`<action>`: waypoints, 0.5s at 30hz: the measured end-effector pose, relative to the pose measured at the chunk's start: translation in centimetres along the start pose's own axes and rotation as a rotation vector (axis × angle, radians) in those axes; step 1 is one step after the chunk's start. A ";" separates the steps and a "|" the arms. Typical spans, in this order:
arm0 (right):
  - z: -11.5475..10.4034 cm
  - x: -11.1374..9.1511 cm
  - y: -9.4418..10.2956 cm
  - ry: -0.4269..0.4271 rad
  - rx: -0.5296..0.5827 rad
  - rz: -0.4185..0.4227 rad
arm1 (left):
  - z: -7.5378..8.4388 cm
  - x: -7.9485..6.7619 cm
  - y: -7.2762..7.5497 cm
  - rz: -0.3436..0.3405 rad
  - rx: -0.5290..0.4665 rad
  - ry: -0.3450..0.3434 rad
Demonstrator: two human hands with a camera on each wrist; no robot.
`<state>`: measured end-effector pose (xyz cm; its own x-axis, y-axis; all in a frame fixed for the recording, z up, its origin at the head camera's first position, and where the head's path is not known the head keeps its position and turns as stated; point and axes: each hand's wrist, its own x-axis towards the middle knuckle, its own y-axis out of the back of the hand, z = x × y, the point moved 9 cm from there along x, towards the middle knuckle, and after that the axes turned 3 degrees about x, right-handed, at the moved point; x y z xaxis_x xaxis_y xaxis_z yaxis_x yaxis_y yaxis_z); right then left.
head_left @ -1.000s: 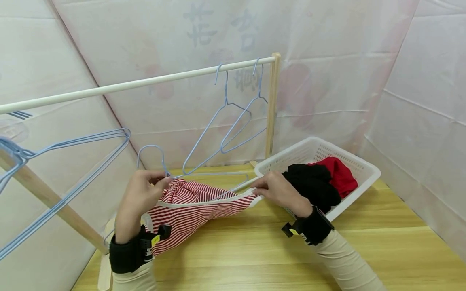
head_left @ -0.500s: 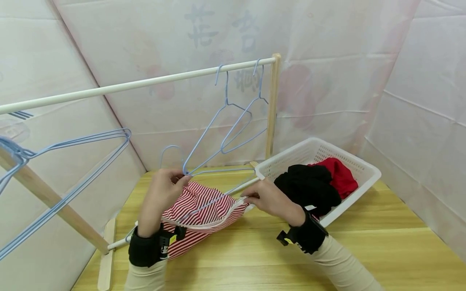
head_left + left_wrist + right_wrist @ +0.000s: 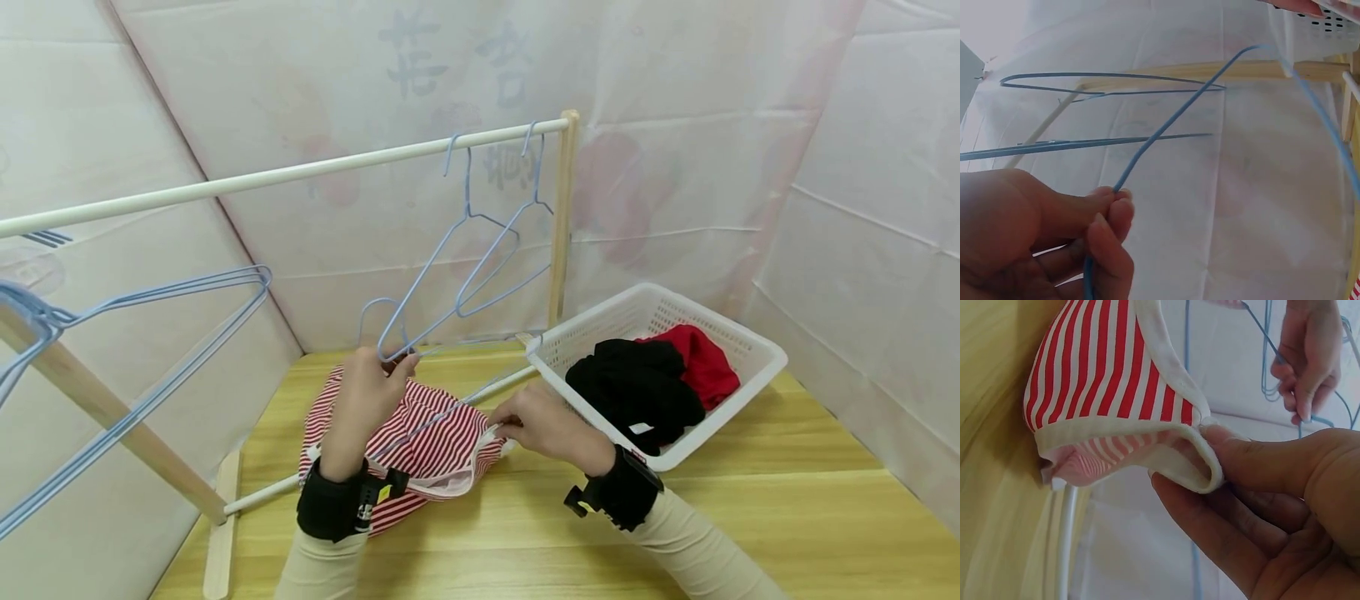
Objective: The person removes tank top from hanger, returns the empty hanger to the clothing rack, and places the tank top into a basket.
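My left hand pinches a blue wire hanger just below its hook, which sticks up above the fingers in the head view. Part of the hanger's wire crosses a red-and-white striped garment lying bunched on the table. Thumb and fingers of my right hand pinch the garment's white-trimmed edge. Seen from the right wrist, the striped cloth hangs from that pinch, with a trimmed opening gaping beside the thumb. How far the hanger lies inside the garment, I cannot tell.
A white basket with black cloth and red cloth stands at the right. Two blue hangers hang from the white rail, close behind my left hand. More hangers hang at the left. Wooden posts support the rail.
My left hand has moved right with the hanger, towards my right hand. My right hand has shifted slightly left and lower with the garment's edge, and the trimmed opening sags more.
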<state>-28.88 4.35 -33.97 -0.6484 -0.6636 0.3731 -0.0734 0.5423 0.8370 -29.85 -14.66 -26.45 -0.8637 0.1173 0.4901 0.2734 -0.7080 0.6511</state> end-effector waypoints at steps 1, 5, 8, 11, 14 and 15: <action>0.0 0.0 -0.1 0.002 0.003 -0.006 | 0.0 0.1 0.0 0.017 0.002 0.002; -0.1 0.1 -0.5 0.007 0.023 -0.022 | 0.0 0.4 0.5 0.086 0.011 0.008; -0.2 0.0 -0.8 0.025 0.015 -0.030 | -0.3 0.6 0.7 0.114 0.018 0.017; -0.4 0.0 -1.1 0.041 0.007 -0.041 | -0.7 0.8 1.0 0.126 0.010 0.042; -0.5 0.0 -1.7 0.052 0.022 -0.077 | -1.1 1.1 1.4 0.142 0.006 0.061; -0.5 0.0 -2.0 0.052 0.025 -0.095 | -1.2 1.3 1.5 0.147 0.008 0.062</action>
<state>-28.39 2.98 -35.44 -0.5972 -0.7384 0.3132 -0.1520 0.4876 0.8597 -31.03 -16.40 -25.51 -0.8386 -0.0301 0.5439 0.4017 -0.7085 0.5802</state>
